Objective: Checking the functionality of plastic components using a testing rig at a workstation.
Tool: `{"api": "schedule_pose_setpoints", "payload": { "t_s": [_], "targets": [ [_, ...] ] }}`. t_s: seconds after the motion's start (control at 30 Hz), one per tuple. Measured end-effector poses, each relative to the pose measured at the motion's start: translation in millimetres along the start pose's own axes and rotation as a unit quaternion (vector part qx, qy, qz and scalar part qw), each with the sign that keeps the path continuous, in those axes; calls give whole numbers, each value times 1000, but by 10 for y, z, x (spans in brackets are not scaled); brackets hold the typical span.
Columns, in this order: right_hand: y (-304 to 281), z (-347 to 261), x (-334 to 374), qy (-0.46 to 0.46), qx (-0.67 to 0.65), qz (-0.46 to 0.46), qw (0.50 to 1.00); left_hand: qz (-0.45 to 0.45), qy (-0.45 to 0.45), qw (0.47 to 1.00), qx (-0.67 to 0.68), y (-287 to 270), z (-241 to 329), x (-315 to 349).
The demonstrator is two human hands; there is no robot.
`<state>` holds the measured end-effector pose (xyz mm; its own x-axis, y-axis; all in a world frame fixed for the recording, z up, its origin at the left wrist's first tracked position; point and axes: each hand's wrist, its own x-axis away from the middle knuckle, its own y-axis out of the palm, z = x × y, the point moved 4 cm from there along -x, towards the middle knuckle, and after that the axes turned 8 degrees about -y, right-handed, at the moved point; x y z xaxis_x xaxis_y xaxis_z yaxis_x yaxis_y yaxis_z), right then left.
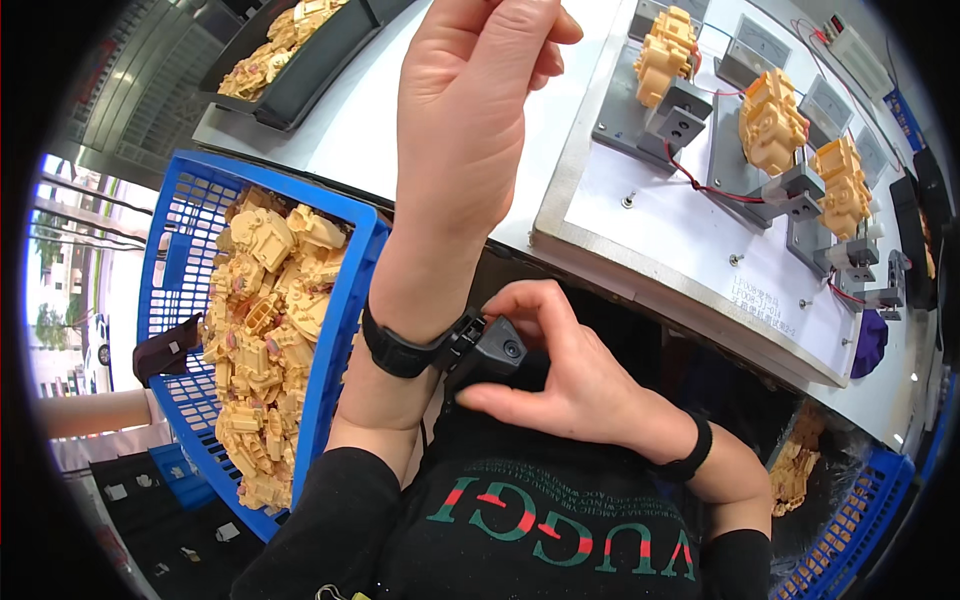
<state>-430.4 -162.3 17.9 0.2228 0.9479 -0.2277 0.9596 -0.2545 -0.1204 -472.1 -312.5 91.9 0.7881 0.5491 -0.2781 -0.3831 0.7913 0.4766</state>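
Observation:
My left hand (485, 50) is raised at the top of the view, partly cut off by the edge. Its fingers are curled in, and nothing shows in them. A black strap (395, 345) circles my left wrist and carries a small black camera-like device (495, 352) with a round lens. My right hand (565, 375) grips this device, fingers above it and thumb below. Another black band (692, 450) is on my right wrist. Nearest my left forearm stands a blue basket (345, 330) heaped with pale yellow plastic parts (265, 340).
On the white table (350, 130), a board (640, 235) bears several grey fixtures with yellow parts (770, 120), red wires and meters. A black tray (330, 60) of parts stands far left. Another blue basket (850, 530) is lower right. Someone else's forearm (95, 412) reaches in from the left.

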Motion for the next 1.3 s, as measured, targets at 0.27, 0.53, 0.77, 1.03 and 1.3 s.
{"api": "schedule_pose_setpoints", "payload": {
  "t_s": [0.27,0.53,0.77,1.03,1.3],
  "targets": [
    [30,-29,-138,72,-95,40,992,-48,474,706,-524,55,185,29],
    [20,-45,-187,76,-97,67,990,37,75,989,-122,-68,78,-49],
    [-42,-206,-180,38,-54,57,996,6,-84,984,154,-16,63,-45],
    [-69,-323,-147,24,39,69,997,55,199,952,-224,66,193,-127],
    [-26,-345,-180,33,12,65,997,12,-102,976,193,12,66,-143]
  ]
}}
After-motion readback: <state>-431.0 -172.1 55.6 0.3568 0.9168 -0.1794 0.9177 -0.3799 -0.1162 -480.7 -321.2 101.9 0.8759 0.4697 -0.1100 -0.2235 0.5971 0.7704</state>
